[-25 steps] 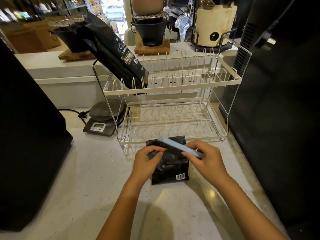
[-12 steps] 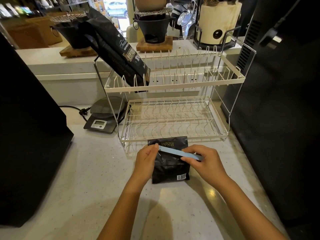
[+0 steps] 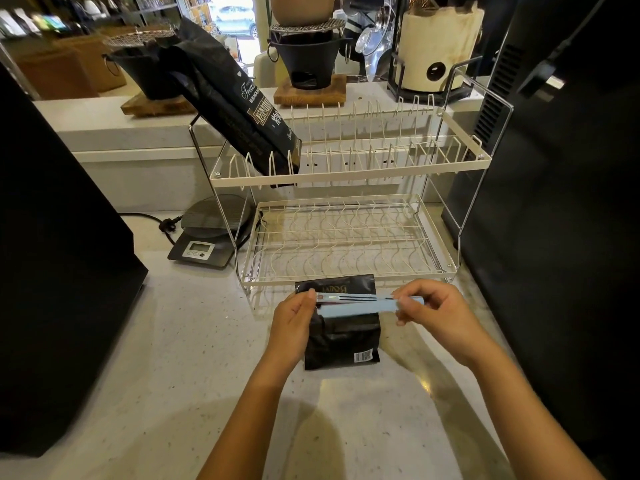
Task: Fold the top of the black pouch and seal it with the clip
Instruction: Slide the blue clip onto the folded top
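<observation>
Item: small black foil pouch, flat on the speckled pale worktop, just near of the white wire dish rack. Your left hand and right hand each pinch one end of the long pale-blue plastic clip, parted across the pouch's upper part.

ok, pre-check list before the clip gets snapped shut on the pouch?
1. Black pouch lies flat on the counter: ok.
2. Clip opened, two bars apart: ok.
3. Left hand pinches the clip's left end, right hand the right end: ok.
4. Clip spans the pouch's full width: ok.
5. Top folded over under the clip: cannot tell.
6. Pouch material sits between the bars: cannot tell.
</observation>
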